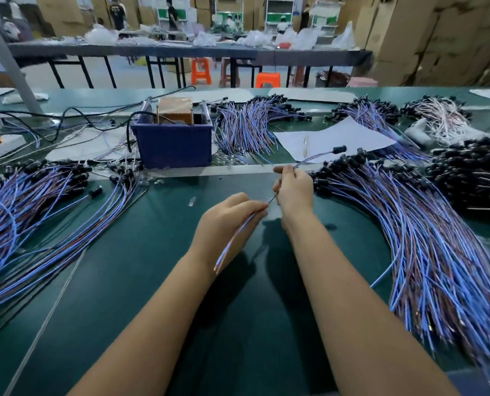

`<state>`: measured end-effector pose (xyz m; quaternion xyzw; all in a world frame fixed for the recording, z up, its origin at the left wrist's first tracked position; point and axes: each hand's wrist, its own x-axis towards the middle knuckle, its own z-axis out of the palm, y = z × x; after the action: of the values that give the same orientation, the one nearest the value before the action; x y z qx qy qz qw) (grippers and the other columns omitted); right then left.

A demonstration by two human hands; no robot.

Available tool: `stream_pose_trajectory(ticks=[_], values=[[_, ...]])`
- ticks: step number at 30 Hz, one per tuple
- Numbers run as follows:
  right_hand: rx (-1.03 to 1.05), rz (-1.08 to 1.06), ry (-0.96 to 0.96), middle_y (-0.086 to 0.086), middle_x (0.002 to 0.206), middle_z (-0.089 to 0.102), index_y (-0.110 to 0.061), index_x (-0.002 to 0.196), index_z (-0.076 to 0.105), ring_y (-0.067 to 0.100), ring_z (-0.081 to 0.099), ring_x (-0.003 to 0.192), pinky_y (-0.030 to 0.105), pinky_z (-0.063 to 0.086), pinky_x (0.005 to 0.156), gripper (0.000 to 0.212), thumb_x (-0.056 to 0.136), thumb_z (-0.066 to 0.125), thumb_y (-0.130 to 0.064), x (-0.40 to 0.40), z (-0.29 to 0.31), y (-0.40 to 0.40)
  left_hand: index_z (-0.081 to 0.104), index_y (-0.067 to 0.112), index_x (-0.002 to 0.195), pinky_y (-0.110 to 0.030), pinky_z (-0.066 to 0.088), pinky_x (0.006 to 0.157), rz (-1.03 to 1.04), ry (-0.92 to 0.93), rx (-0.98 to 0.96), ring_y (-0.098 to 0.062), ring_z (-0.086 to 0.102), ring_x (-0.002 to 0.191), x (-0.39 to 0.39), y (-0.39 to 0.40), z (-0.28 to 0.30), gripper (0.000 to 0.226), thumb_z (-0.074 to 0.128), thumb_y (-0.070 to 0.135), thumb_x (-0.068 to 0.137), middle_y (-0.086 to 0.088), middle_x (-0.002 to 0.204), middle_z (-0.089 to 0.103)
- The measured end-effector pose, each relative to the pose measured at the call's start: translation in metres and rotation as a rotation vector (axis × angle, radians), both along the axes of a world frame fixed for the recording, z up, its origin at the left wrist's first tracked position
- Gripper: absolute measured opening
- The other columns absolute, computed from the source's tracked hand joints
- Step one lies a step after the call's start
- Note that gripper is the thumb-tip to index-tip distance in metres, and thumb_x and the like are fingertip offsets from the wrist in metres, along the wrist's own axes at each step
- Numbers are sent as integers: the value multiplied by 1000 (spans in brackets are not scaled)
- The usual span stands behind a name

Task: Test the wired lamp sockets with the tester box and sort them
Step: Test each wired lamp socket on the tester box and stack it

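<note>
The person's right hand [293,192] is pinching the blue and brown leads of one wired lamp socket [339,150] between thumb and curled fingers, just above the green table [158,281]. The black socket head is hanging in the air beyond the hand, up and to the right, over the near corner of a white paper sheet [332,138]. The left hand [226,221] is gripping the other end of the same leads, its fingertips meeting close to the right hand, while the loose wire ends are trailing back under the left wrist, blurred.

The tester box [173,138], a dark blue bin with a brownish block inside and a black cable running out to the left, is sitting further back on the table, left of both hands and well apart from them.

A large fan of wired sockets [409,224] is lying to the right of the right hand, black heads pointing toward the centre. Another pile [32,201] is spreading along the left side. A third bundle [246,124] is resting just right of the tester box, and more heaps are lying at the far right.

In the background, people are standing by long tables with orange stools [201,71] beneath
</note>
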<state>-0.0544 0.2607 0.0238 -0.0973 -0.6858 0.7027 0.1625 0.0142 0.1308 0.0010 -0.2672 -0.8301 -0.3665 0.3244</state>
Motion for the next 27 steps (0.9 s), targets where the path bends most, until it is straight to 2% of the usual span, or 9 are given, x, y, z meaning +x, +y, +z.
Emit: stream_pose_trajectory(ticks=[4, 7, 10, 12, 15, 18, 21, 24, 27], values=[[317, -47, -19, 9, 72, 51, -6, 86, 61, 24, 46, 68, 40, 38, 67, 31, 102, 38, -20, -7, 22, 57, 76, 8, 92, -30, 51, 60, -95, 38, 14, -18, 59, 63, 11, 49, 6, 8, 70, 9, 87, -1, 77, 64], [648, -106, -68, 5, 65, 45, -9, 71, 51, 22, 39, 57, 33, 26, 52, 35, 101, 40, -23, -5, 36, 103, 75, 7, 95, -35, 54, 63, -198, -28, -13, -24, 63, 67, 17, 85, 8, 11, 69, 5, 86, -4, 82, 67], [892, -172, -92, 2, 59, 38, -15, 60, 37, 18, 34, 52, 31, 22, 48, 41, 99, 41, -22, 1, 45, 146, 68, 16, 118, -38, 54, 76, -304, -250, -108, -22, 66, 82, 20, 117, 7, 36, 62, 1, 86, -2, 99, 69], [1004, -214, -122, 3, 63, 45, -13, 68, 46, 24, 42, 59, 33, 28, 52, 32, 98, 41, -21, 5, 46, 169, 53, 28, 135, -35, 52, 84, -312, -417, -131, -15, 63, 90, 21, 130, 3, 57, 61, 2, 85, 6, 103, 67], [1168, -243, -237, 8, 86, 56, -12, 97, 59, 30, 49, 77, 35, 37, 65, 19, 97, 42, -21, 11, 39, 195, 51, 27, 136, -35, 51, 89, -261, -510, -89, -15, 65, 94, 20, 134, -4, 52, 60, 8, 88, 9, 101, 70], [1221, -211, -336, 14, 110, 62, -14, 111, 61, 32, 53, 87, 35, 39, 68, 24, 94, 44, -17, 14, 29, 204, 66, 22, 119, -32, 49, 91, -311, -496, -98, -13, 65, 94, 21, 135, -2, 35, 60, 9, 88, 8, 97, 73], [1233, -291, -338, 18, 131, 48, -14, 127, 54, 38, 51, 111, 38, 37, 75, 35, 93, 46, -17, 16, 25, 191, 75, 23, 104, -17, 46, 86, -470, -478, -182, 2, 57, 87, 25, 134, 0, 36, 56, 1, 81, 21, 83, 65], [1284, -350, -152, 22, 129, 44, -8, 133, 46, 38, 43, 117, 41, 40, 85, 42, 91, 50, -15, 13, 27, 161, 76, 24, 98, -7, 42, 77, -495, -590, -136, 10, 57, 79, 22, 130, -1, 41, 50, 1, 75, 22, 80, 66], [1239, -273, 0, 19, 129, 44, -11, 138, 43, 37, 42, 116, 43, 40, 91, 48, 90, 50, -13, 9, 32, 117, 76, 24, 90, -17, 51, 77, -356, -618, 37, 2, 63, 74, 16, 115, 2, 38, 48, 4, 75, 17, 84, 72]])
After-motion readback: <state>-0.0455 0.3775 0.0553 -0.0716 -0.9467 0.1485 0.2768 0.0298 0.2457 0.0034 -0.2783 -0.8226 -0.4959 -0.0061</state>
